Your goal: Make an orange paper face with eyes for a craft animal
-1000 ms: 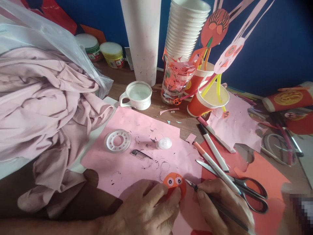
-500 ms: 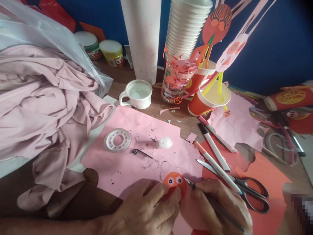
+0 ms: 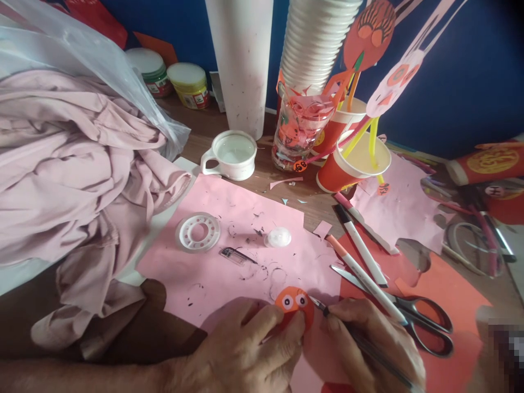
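An orange paper disc with two drawn eyes lies on a pink paper sheet at the near edge. My left hand presses the disc down with its fingertips, fingers together. My right hand grips a thin pen, whose tip touches the disc's right edge.
Scissors and several markers lie right of my hands on red paper. A tape roll, a small white cap, a white mug, stacked paper cups, red cups with straw figures and pink cloth surround the sheet.
The view has shifted slightly; my hands, the disc and the pen stay nearly where they were, with the pen tip still at the disc.
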Action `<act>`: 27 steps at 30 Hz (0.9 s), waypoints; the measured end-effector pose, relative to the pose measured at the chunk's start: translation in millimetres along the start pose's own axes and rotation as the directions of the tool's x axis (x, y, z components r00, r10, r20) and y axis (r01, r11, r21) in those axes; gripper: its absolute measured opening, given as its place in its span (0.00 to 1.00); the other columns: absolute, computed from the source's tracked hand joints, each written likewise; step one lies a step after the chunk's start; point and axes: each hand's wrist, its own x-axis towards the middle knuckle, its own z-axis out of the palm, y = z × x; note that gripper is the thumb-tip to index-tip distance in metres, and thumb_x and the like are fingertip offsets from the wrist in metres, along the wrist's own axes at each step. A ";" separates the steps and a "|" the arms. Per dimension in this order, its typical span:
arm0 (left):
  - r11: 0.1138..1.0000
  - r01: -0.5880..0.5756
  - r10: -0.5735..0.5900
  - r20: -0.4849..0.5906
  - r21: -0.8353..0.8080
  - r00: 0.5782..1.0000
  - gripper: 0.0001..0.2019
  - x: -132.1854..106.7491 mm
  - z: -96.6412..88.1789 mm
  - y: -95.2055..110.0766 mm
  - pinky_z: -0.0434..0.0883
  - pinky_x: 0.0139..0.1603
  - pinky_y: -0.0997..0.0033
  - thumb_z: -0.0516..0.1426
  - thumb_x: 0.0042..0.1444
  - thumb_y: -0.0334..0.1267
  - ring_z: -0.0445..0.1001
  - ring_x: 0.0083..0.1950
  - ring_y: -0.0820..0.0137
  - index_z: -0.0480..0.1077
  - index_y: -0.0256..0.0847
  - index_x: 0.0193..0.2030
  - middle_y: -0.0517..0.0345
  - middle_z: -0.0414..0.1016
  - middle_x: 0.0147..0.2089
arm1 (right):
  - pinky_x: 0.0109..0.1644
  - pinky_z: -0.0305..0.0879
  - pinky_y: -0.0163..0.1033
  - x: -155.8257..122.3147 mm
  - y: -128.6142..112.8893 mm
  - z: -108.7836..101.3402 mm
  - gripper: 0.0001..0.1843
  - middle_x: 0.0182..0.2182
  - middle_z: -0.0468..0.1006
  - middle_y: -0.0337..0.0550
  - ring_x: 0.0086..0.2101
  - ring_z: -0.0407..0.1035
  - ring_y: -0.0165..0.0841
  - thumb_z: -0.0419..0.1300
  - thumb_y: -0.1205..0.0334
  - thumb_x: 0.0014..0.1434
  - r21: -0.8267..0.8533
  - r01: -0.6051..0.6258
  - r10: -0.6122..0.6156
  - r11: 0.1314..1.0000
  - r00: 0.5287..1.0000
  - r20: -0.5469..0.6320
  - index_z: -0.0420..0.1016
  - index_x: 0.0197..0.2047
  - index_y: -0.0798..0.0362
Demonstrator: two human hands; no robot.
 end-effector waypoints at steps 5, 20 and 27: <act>1.000 -0.006 0.006 -0.014 -0.004 1.000 0.16 -0.1 2.9 -1.1 0.65 0.38 0.62 0.51 0.58 0.45 0.68 0.44 0.63 0.71 0.40 0.45 0.49 0.68 0.55 | 0.24 0.69 0.29 -0.4 0.3 -0.4 0.03 0.19 0.76 0.32 0.16 0.70 0.26 0.56 0.66 0.54 -0.018 -0.002 0.002 1.000 1.000 0.004 0.67 0.29 0.50; 0.997 -0.074 0.075 -0.095 0.017 0.993 0.16 -1.8 12.8 -4.7 0.65 0.34 0.64 0.50 0.58 0.45 0.69 0.41 0.64 0.72 0.39 0.45 0.48 0.69 0.53 | 0.20 0.65 0.30 -0.6 0.5 -1.0 0.04 0.16 0.72 0.32 0.15 0.65 0.26 0.56 0.67 0.54 -0.003 0.025 -0.025 1.000 1.000 0.018 0.67 0.27 0.51; 0.996 -0.078 0.081 -0.100 0.031 0.992 0.17 -3.1 16.9 -5.1 0.65 0.31 0.65 0.48 0.59 0.46 0.69 0.41 0.64 0.72 0.39 0.45 0.48 0.68 0.54 | 0.18 0.61 0.31 -2.3 -1.3 -1.6 0.05 0.17 0.73 0.33 0.15 0.65 0.26 0.56 0.66 0.54 0.068 -0.061 0.067 0.996 0.994 -0.087 0.67 0.27 0.50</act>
